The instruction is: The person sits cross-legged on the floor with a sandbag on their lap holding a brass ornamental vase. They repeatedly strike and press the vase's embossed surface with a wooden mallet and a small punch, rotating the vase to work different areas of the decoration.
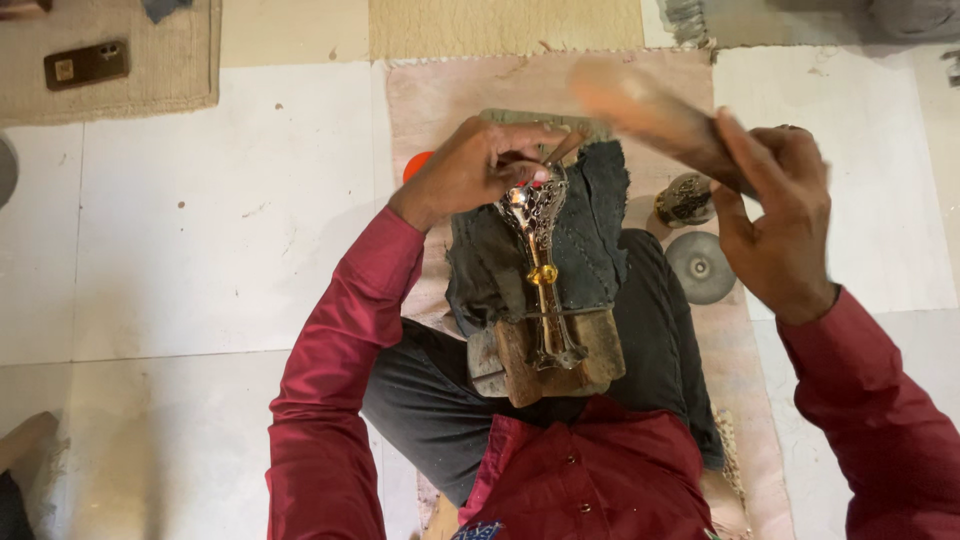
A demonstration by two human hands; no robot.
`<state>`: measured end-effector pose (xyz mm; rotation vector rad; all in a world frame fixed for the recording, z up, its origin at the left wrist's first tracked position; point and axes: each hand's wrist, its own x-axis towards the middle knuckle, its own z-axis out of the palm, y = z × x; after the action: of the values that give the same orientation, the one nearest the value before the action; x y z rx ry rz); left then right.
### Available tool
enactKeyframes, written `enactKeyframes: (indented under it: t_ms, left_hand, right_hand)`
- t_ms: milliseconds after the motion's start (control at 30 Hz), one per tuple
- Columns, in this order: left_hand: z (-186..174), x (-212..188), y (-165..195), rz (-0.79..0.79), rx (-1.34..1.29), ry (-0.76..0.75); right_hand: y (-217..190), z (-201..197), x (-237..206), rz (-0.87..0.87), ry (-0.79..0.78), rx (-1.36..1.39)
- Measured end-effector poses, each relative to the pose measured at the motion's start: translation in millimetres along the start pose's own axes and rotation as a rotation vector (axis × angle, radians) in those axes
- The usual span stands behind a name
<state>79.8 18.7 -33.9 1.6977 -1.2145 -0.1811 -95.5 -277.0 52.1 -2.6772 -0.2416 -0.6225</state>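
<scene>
Where the white-tiled floor [200, 230] fills most of the view, a pinkish mat [440, 95] lies on it under the seated person, whose red sleeves run off the bottom edge. A dark cloth [590, 240] drapes over the lap and hides most of the wooden block [520, 365] beneath it. On that cloth lies a pierced, silvery metal ornament [535, 215] with a gold bead on its slender stem, its foot resting on the block near the body. The right hand [780, 215] is raised at the upper right, its grip closed around a wooden mallet [640, 105], which is blurred so its head is hard to make out. The left hand [480, 165] bends in from the left over the ornament's bulb, fingers pinching a thin tool [562, 150] against the metal; its tip is hidden by the fingers. Right of the cloth sit a round metal disc [700, 267] and a small dark ornate piece [685, 200], partly covered by the right hand.
</scene>
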Motion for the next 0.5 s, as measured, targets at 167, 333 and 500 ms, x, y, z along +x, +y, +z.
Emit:
enactKeyframes:
  t_ms: [167,333,500]
  left_hand:
    - [2,-8,3,-0.087,-0.112,0.036]
    - [14,-21,8,-0.061,-0.16,0.248]
    - [30,-29,12,-0.177,-0.2,0.382]
  right_hand:
    - [12,-1,-11,-0.118,-0.153,-0.234]
    - [21,6,-18,-0.003,-0.264,-0.169]
    - [33,21,-4,-0.106,-0.375,-0.266]
